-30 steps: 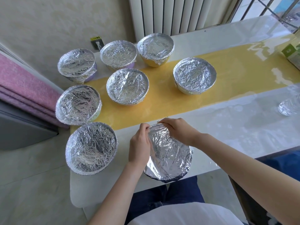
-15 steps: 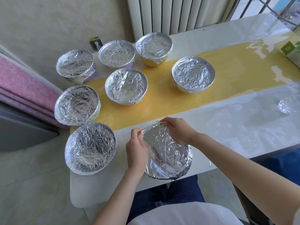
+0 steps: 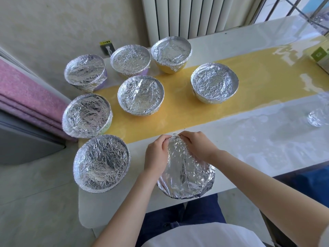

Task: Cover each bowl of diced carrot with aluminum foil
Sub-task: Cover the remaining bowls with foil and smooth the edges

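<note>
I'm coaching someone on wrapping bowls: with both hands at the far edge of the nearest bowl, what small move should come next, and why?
Probably fold the foil down over the far rim and crimp it: the left hand and right hand both pinch that edge, while the near side already looks wrapped over.

A white radiator [image 3: 187, 16] stands behind the glossy table [image 3: 267, 139], which has a yellow strip [image 3: 249, 81] along it. Folded pink fabric [image 3: 26, 97] lies at left, a green box [image 3: 320, 57] at far right.
</note>
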Available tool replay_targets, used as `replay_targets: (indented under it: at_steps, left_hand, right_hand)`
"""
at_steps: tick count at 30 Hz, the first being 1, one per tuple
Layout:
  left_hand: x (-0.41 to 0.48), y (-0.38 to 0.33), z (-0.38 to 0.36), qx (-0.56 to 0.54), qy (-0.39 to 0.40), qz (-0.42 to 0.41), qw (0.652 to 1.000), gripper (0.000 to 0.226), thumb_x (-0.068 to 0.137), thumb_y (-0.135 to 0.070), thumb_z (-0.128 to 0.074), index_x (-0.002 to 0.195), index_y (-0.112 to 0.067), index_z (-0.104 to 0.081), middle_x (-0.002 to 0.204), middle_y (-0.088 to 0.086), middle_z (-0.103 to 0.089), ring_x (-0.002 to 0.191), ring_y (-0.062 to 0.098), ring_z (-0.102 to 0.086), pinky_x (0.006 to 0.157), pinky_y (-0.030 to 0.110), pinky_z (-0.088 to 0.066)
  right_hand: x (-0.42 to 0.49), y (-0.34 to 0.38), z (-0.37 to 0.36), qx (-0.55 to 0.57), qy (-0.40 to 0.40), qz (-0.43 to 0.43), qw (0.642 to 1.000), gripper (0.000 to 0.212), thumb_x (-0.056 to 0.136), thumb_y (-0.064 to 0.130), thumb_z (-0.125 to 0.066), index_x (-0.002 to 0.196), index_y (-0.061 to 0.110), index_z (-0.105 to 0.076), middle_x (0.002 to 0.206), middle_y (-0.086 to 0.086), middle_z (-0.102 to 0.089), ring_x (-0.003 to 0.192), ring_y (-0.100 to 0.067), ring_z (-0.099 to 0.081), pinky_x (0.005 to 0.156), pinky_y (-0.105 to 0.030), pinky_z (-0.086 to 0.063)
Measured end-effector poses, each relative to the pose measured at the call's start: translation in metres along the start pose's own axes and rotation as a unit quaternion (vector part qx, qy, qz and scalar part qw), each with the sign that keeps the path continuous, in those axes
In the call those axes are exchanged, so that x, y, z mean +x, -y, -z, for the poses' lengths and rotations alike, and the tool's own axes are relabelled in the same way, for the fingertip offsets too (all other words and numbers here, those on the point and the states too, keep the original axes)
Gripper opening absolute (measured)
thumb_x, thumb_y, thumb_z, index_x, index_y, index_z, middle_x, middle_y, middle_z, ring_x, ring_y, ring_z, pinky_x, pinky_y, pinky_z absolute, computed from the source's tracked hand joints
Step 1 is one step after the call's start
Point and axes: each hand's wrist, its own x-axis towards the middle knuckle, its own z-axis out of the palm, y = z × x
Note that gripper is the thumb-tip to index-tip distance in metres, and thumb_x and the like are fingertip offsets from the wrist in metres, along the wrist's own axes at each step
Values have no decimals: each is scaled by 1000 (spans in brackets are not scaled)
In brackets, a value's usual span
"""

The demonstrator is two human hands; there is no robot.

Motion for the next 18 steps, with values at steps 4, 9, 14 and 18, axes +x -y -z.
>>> replay_targets:
  at_steps: [4,9,14,18]
  left_hand:
    - [2,0,-1,12,-24,-15,1000,23,97,-12,-46,106,-14,-67,83,1,-69,66,13,-55,55,13,-33]
    - [2,1,-3,15,-43,-15,999,23,96,-9,-46,105,-13,-67,86,2,-71,77,18,-62,60,15,-33]
    - [-1,1,-5,20,-50,-18,998,23,97,-10,-46,106,-14,-66,81,5,-70,71,22,-61,57,19,-32]
    - [-3,-1,-5,15,-54,-19,998,20,97,-12,-46,108,-12,-63,91,4,-71,84,21,-63,64,19,-38]
  right_hand:
    - [6,2,6,-98,52,21,994,25,100,18,-34,83,12,-51,62,-6,-53,61,-29,-53,56,-34,-39]
    - [14,9,11,-105,88,31,990,31,97,12,-36,117,14,-60,101,-13,-68,92,-33,-62,79,-44,-50]
    - [11,8,7,-87,71,48,993,30,100,18,-38,115,11,-62,97,-13,-69,90,-32,-62,79,-42,-47]
    - [17,6,5,-93,57,50,993,25,97,17,-42,93,8,-65,77,-13,-68,73,-33,-60,67,-40,-48]
